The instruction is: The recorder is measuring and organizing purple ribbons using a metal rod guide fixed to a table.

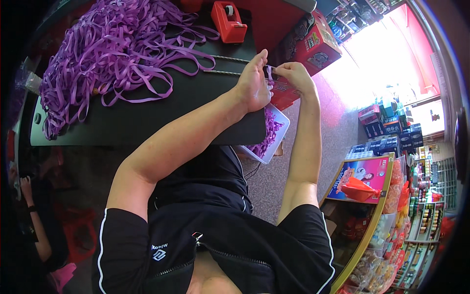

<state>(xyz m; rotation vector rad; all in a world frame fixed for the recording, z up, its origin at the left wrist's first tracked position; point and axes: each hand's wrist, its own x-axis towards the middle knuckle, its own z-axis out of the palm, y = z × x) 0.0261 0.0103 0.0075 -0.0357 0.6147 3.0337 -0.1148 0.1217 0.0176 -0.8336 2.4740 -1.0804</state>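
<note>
Evidently for control, the bare right hand (296,78) pinches a narrow, pale purple ribbon (270,74) between narrowed fingers, just off the flat black surface (196,110); whether the upright left hand (253,84) grips it too, I cannot tell. The big tangled purple ribbon heap (115,46) lies leftward, presumably within reach, the white plastic bin (283,128) low beneath the hands.

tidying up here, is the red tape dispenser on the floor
No, the red tape dispenser sits on the black table, beside the purple ribbons.
</note>
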